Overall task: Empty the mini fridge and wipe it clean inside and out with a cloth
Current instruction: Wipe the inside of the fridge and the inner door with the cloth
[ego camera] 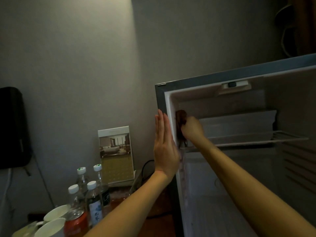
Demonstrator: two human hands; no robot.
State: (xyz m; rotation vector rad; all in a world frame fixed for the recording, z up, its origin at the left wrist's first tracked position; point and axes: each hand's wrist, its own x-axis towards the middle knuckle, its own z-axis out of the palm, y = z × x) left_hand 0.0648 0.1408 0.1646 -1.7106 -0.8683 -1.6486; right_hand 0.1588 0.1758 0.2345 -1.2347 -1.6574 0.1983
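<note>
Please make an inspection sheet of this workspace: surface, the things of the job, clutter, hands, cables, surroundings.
Surface: dark tabletop left of the fridge, crowded.
Job's things: mini fridge open, nothing seen inside except a wire shelf; brown cloth on its inner left wall.
Clutter: four water bottles, red can, two white cups, framed picture.
Hands: left hand flat on the fridge's outer side; right hand grips the cloth.
Cables: dark cable behind the table.
Surroundings: grey wall, dim light.
</note>
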